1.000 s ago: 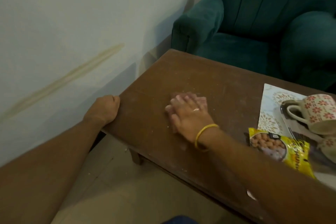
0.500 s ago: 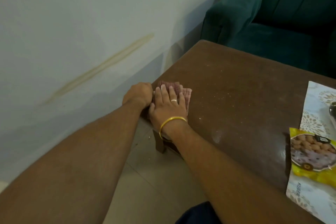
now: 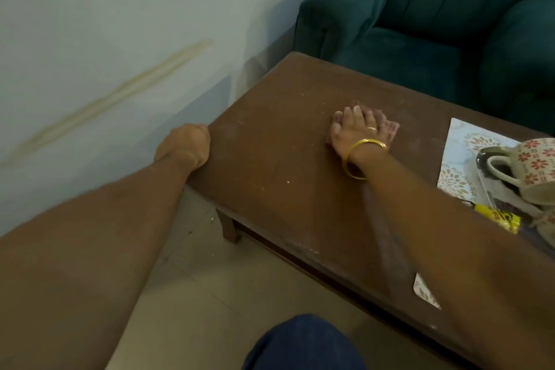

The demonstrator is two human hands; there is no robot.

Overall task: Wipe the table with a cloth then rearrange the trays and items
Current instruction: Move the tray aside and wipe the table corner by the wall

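My right hand (image 3: 357, 131), with a gold bangle and a ring, presses flat on a pinkish cloth (image 3: 392, 127) in the middle of the brown wooden table (image 3: 270, 165); only the cloth's edge shows past the fingers. My left hand (image 3: 186, 146) is curled around the table's left edge, near its corner. Crumbs and pale dust speckle the tabletop. At the right lie a floral patterned tray (image 3: 459, 156), a floral mug (image 3: 531, 168) on its side on a dark tray, and a yellow snack packet (image 3: 498, 216).
A pale wall (image 3: 120, 39) with a yellowish streak runs close along the table's left side. A teal armchair (image 3: 435, 18) stands behind the table. Beige floor tiles (image 3: 192, 294) and my blue-clad knee (image 3: 303, 345) are below.
My right hand has slid the cloth from the table's left corner, beside my left hand, to the right toward the middle. My left hand stays on the edge.
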